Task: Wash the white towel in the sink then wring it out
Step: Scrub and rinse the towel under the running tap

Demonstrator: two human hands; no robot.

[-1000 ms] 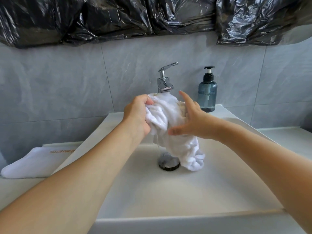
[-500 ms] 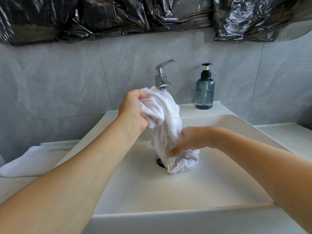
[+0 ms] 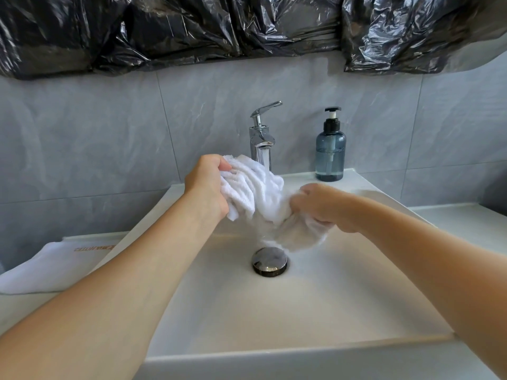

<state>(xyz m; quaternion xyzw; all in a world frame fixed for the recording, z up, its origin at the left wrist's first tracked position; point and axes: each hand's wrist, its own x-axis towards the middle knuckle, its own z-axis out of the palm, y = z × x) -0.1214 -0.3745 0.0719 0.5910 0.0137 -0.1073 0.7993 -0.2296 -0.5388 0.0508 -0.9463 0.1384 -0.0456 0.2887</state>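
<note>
The white towel [image 3: 258,193] hangs bunched between both hands above the sink [image 3: 315,311], in front of the chrome tap [image 3: 262,138] and clear of the basin floor; its upper end is gathered in the left hand [image 3: 207,187], whose fingers are curled tight round the cloth, the thumb pressed over the top folds; its lower end is gripped by the right hand [image 3: 321,205], fingers clamped round a thick wad of fabric, with a loose, blurred flap drooping below that fist towards the drain; the towel's middle runs in ridged folds slanting down from left hand to right hand, the left held higher and nearer the tap spout; a thin stream falls from the spout behind the cloth, though whether it strikes the towel I cannot tell; the round metal drain plug [image 3: 269,262] sits in the basin directly under the towel, apart from it; a blue pump bottle [image 3: 330,154] stands on the back ledge of the sink, right of the tap; a second folded white cloth [image 3: 52,266] with orange lettering lies on the bench to the left of the sink; crumpled black plastic sheeting [image 3: 219,28] covers the wall above the grey tiles.
</note>
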